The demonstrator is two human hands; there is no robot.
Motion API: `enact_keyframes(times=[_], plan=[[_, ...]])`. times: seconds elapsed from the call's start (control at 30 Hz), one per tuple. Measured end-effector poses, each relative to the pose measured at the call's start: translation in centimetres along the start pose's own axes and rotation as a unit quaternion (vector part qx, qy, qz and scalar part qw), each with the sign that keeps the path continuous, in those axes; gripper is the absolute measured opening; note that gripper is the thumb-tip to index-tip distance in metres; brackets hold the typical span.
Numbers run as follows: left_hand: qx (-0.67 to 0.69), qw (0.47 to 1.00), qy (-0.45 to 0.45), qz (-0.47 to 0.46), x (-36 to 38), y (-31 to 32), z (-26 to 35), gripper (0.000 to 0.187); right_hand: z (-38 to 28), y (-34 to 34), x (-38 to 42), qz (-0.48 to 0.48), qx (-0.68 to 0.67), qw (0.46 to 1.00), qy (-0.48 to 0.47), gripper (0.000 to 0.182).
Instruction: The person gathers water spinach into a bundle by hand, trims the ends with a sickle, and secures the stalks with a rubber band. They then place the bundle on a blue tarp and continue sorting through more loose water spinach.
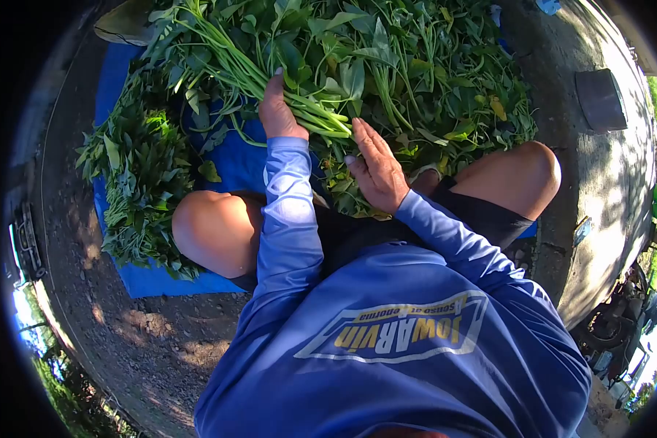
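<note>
My left hand (279, 113) is wrapped round a bunch of long-stemmed leafy greens (233, 69). The pale green stems run from the upper left down toward the middle, and their leaves spread into the pile beyond. At the cut stem ends, my right hand (379, 169) is held flat with its fingers stretched out together, fingertips right by the ends. A large heap of loose leafy greens (445, 80) lies in front of both hands.
A neater stack of greens (150, 175) lies by my left knee on a blue tarp (142, 281). My bent knees flank the work. A dark block-like object (601, 100) sits on the concrete ledge (613, 219) at right. Gravelly ground (146, 336) shows at lower left.
</note>
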State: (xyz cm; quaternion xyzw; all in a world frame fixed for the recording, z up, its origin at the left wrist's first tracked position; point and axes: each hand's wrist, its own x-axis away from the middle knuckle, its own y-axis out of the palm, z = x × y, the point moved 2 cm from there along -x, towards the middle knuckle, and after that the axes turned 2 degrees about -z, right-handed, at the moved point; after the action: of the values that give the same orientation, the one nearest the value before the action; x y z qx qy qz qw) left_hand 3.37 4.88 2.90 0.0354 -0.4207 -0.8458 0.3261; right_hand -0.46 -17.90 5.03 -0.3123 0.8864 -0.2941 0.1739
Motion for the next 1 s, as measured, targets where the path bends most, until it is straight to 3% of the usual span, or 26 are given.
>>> enact_keyframes(times=[0.07, 0.2, 0.3, 0.33, 0.37, 0.43, 0.47, 0.53, 0.63, 0.73, 0.87, 1.0], plan=[[0.011, 1.0, 0.021, 0.013, 0.5, 0.2, 0.6, 0.029, 0.1, 0.5, 0.4, -0.042, 0.029, 0.999, 0.002, 0.084], [-0.01, 0.998, 0.064, 0.003, 0.7, 1.2, 1.1, 0.03, -0.4, 1.0, 0.2, -0.114, -0.037, 0.993, 0.01, 0.106], [-0.058, 0.997, 0.033, 0.048, -0.3, -0.3, 2.4, 0.029, 1.5, -1.3, -2.1, -0.182, -0.162, 0.97, 0.017, 0.084], [-0.075, 0.996, 0.016, 0.053, -0.7, -0.8, 2.8, 0.03, 4.4, -1.3, -3.7, -0.151, -0.363, 0.909, 0.14, 0.065], [-0.091, 0.994, 0.001, 0.059, -1.0, -1.0, 2.9, 0.03, 5.4, -3.6, -5.5, -0.013, -0.448, 0.857, 0.253, 0.05], [-0.109, 0.991, -0.005, 0.078, -0.9, -1.7, 2.6, 0.031, 11.4, -4.7, -8.5, 0.231, -0.368, 0.827, 0.356, 0.035], [-0.117, 0.99, -0.005, 0.082, -1.3, -1.6, 2.5, 0.031, 17.0, -4.8, -9.5, 0.234, -0.168, 0.885, 0.365, 0.034], [-0.084, 0.994, -0.029, 0.07, -0.9, -0.8, 1.8, 0.032, 19.2, -5.9, -10.5, 0.201, -0.021, 0.892, 0.404, 0.035], [-0.074, 0.992, -0.064, 0.077, -0.1, -0.7, 0.8, 0.033, 22.7, -4.6, -10.6, 0.042, 0.032, 0.919, 0.39, 0.039], [-0.075, 0.991, -0.079, 0.081, -0.1, -0.6, -0.1, 0.031, 26.9, -3.0, -10.4, 0.036, -0.043, 0.929, 0.365, 0.042], [-0.104, 0.987, -0.103, 0.059, 0.0, -0.4, -0.3, 0.026, 21.5, -6.2, -10.2, 0.028, -0.1, 0.939, 0.328, 0.039], [-0.105, 0.989, -0.08, 0.062, -1.4, -1.6, -1.7, 0.025, 13.7, -9.6, -9.7, 0.031, -0.336, 0.877, 0.342, 0.042]])
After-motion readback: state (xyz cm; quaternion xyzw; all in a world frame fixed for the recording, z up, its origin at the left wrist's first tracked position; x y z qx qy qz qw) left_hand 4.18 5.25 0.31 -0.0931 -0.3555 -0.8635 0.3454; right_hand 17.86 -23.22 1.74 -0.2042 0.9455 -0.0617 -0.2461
